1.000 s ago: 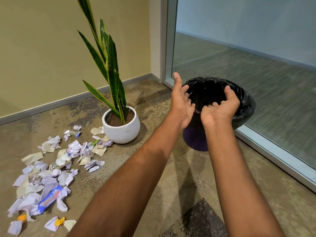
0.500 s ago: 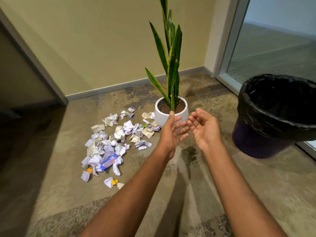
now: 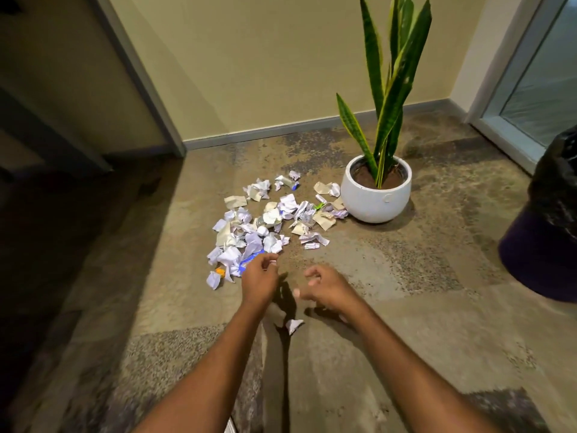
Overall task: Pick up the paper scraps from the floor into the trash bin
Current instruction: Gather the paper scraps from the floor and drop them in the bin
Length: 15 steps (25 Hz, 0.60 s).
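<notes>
The floor [image 3: 406,307] bears paper scraps [image 3: 268,220], a plant pot [image 3: 374,198] (white) and trash bin [image 3: 543,260].

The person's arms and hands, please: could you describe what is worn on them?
Nothing worn shows: the left forearm and right forearm are bare to the frame's lower edge, sleeveless, and the left hand and right hand carry no gloves, rings, watch or bracelet.

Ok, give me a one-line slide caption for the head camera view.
Left hand and right hand hover near paper scraps on the floor beside a potted plant, trash bin at right.
</notes>
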### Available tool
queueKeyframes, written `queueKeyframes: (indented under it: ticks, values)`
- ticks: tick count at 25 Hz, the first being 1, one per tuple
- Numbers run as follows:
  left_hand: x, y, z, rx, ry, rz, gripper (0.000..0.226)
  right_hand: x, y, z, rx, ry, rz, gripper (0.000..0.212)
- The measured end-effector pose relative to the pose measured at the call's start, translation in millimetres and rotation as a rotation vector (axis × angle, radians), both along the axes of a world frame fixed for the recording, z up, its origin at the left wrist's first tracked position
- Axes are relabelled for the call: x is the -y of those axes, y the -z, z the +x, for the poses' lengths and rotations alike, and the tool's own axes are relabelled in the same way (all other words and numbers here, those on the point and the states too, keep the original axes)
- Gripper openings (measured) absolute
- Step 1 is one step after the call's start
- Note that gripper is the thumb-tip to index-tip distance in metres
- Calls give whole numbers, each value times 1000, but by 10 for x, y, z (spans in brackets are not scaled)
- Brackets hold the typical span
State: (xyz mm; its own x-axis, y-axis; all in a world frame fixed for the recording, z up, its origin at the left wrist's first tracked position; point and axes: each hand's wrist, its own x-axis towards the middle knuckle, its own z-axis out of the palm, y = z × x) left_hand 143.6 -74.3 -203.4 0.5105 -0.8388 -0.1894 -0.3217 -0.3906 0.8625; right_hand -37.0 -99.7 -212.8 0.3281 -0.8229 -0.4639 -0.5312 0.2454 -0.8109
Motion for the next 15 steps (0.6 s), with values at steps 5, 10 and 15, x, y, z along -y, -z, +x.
queueKeyframes:
  ticks: [5,10,15]
  values:
    - [-439,233,656,596,-17,181,73,-479,338,329,-394,-310,-309,91]
    - [-492,359,1093,347,83,255,101,-432,389,691,-309,-225,-359,90]
    - [-410,488,1196,384,251,335,130,-362,373,1111,-279,-135,-389,131]
